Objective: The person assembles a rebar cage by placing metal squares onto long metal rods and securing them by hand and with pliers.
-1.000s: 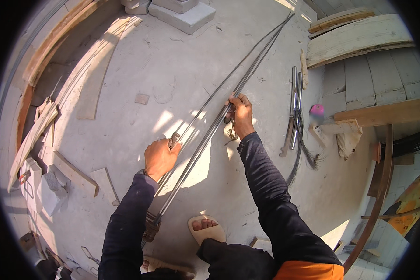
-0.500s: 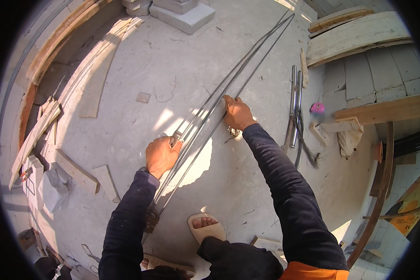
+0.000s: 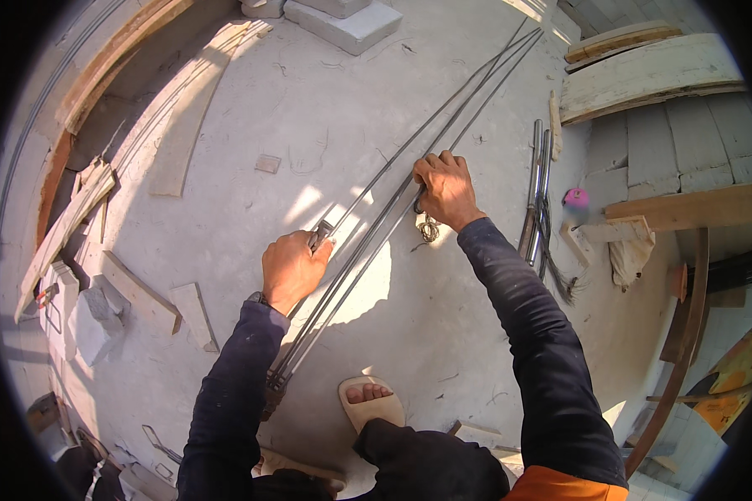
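Several long thin steel rods (image 3: 368,238) lie together slantwise over the concrete floor, from near my foot to the far right. My left hand (image 3: 293,269) is closed at the leftmost rod. A small grey metal piece (image 3: 320,235) shows between its thumb and fingers; its exact kind is unclear. Farther along, my right hand (image 3: 447,189) is closed over the rods, fingers curled down and partly hidden. A small coil of thin wire (image 3: 429,230) shows just below that hand. Brownish metal pieces (image 3: 273,394) sit around the rods' near end, partly behind my left forearm.
White blocks (image 3: 347,25) stand at the far side. Planks (image 3: 184,125) and broken block pieces (image 3: 100,326) lie along the left. On the right are metal tubes (image 3: 536,192), dark wire strands (image 3: 560,275), a pink round object (image 3: 575,199) and wooden boards (image 3: 685,204). My sandalled foot (image 3: 372,401) is near the rods.
My right hand has shifted slightly right and turned, its fingers now curled over the rods. The left hand stays at the leftmost rod with the metal piece. The view has moved slightly.
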`<state>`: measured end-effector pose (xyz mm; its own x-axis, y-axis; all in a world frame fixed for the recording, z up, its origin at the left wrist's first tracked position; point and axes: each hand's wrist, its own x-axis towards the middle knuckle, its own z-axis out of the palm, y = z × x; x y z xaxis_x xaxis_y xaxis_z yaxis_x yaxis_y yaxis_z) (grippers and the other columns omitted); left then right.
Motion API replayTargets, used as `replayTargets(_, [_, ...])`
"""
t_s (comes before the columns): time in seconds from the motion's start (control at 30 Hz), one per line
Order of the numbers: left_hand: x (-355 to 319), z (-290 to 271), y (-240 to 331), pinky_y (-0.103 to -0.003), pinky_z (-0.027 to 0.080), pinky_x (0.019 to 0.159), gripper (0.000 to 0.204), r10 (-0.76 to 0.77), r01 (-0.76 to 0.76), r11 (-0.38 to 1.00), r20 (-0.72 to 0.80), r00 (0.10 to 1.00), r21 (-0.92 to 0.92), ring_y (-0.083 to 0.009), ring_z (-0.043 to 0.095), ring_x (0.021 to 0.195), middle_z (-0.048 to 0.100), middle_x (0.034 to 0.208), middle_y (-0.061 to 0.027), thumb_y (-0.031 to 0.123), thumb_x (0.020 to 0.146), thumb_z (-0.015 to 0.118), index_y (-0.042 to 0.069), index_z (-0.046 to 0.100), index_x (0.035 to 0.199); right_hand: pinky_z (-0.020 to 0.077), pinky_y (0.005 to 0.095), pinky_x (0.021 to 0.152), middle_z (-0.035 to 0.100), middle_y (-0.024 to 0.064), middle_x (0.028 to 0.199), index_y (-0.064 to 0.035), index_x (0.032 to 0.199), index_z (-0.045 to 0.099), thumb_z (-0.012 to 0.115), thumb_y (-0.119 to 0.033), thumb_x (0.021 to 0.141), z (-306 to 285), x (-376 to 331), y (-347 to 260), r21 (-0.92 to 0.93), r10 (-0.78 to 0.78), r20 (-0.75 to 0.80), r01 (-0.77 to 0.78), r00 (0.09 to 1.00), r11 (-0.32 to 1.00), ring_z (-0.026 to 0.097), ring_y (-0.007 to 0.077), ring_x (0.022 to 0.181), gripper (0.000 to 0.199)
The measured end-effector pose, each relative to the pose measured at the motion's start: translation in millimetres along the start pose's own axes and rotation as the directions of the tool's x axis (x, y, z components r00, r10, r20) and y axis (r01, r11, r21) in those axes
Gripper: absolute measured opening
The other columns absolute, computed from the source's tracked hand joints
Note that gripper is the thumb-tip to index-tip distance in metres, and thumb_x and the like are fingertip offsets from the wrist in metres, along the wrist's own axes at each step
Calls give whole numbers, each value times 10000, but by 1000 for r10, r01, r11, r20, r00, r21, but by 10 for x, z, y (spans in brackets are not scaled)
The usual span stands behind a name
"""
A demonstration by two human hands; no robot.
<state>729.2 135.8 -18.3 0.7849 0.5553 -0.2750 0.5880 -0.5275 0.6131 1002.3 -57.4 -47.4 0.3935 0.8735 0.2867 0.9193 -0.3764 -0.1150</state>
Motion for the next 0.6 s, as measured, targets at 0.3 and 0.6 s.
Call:
replayTargets(0.3, [68, 97, -164, -507, 565, 705, 449, 10, -16, 998, 87, 996, 65, -405, 735, 733, 746, 760, -174, 442, 993, 694, 25, 747, 835, 460, 435, 1024, 736, 30, 1061, -208, 1328, 730, 752, -39, 770, 250, 83, 53, -237, 59, 417, 45, 907, 971, 633, 260, 1099, 583])
replayTargets(0.6, [246, -83, -228, -496, 581, 833, 518, 39, -64, 993, 234, 971, 98, -381, 759, 888, 771, 896, -184, 508, 989, 672, 0, 771, 992, 483, 474, 1010, 732, 40, 1145, -225, 1246, 797, 735, -139, 862, 273, 245, 77, -343, 34, 375, 105, 926, 934, 645, 289, 1157, 398])
